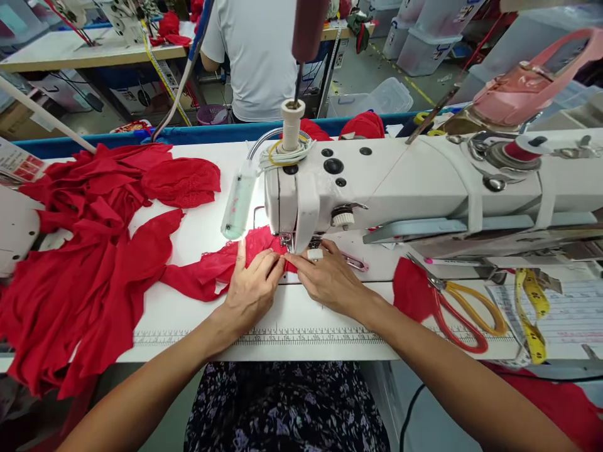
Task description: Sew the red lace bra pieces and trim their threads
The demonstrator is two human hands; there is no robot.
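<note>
Under the presser foot of a white sewing machine (304, 194) lies a strip of red fabric (214, 267), partly lacy, trailing left to a larger heap of red fabric (89, 245). My left hand (252, 285) is on this strip just left of the foot, its outer finger stretched forward and the others bent and closed on the cloth. Close to the needle, my right hand (327, 276) has its fingertips closed on the strip's near edge, almost meeting the left fingertips. Part of the right fingers is hidden by the machine head.
Orange-and-red-handled scissors (464, 307) rest on a red scrap at right, beside a yellow tape measure (532, 314) and a written sheet (572, 314). A printed ruler (311, 338) runs along the table's front edge. A person in a white shirt (264, 56) is beyond the table.
</note>
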